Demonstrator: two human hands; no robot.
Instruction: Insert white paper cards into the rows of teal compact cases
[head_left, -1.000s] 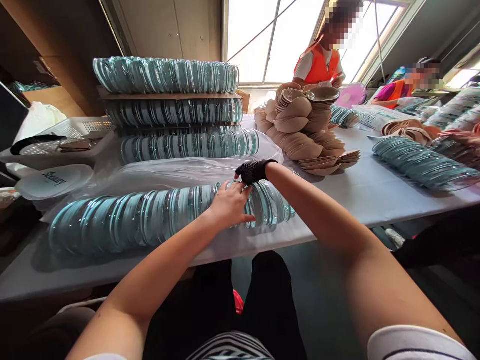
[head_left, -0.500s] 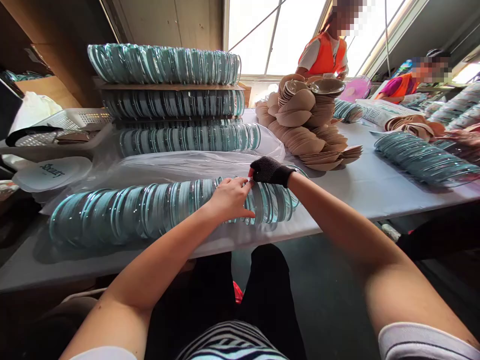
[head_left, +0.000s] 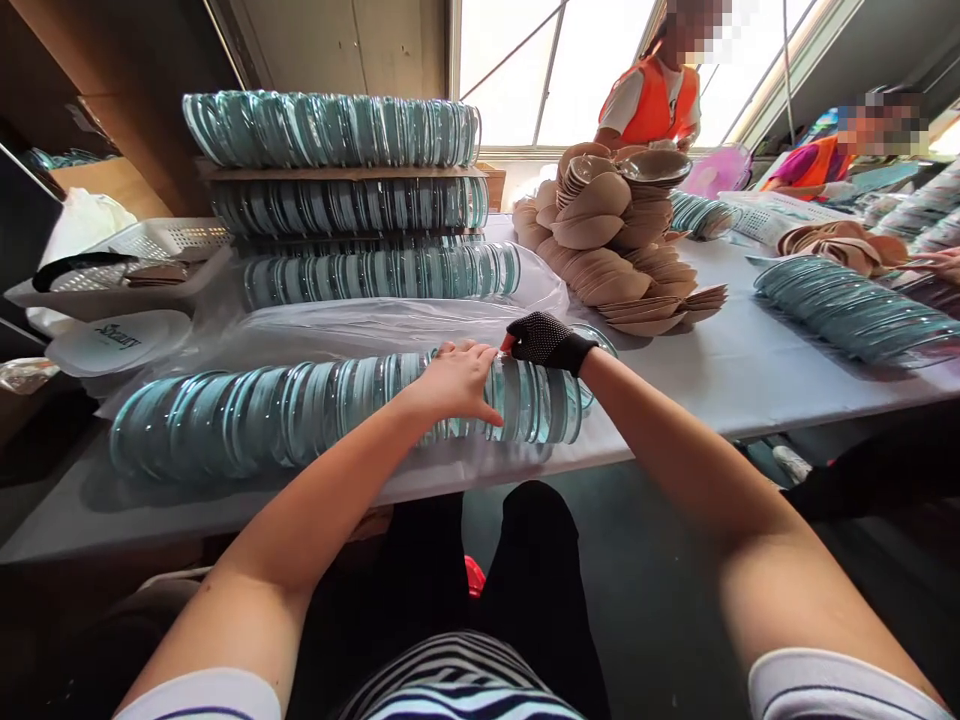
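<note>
A long row of clear teal-tinted round lids (head_left: 300, 415) lies on its side along the near edge of the white table (head_left: 720, 385). My left hand (head_left: 454, 382), bare, rests with curled fingers on top of the row near its right end. My right hand (head_left: 544, 340), in a black mesh glove, presses on the row just right of the left hand, its fingertips pinching at a lid edge. The last few lids (head_left: 547, 405) stand to the right of both hands.
Three more rows of teal lids (head_left: 330, 130) are stacked behind, over a clear plastic bag (head_left: 360, 325). A heap of tan shell-shaped pieces (head_left: 615, 250) sits mid-table. White baskets (head_left: 142, 250) stand left. More lids (head_left: 847, 310) lie right. Two people in orange vests (head_left: 660, 95) work across the table.
My right hand slid a little rightward along the row, then settled beside the left hand. The left hand's fingers moved up onto the top of the lids. The view shifted slightly.
</note>
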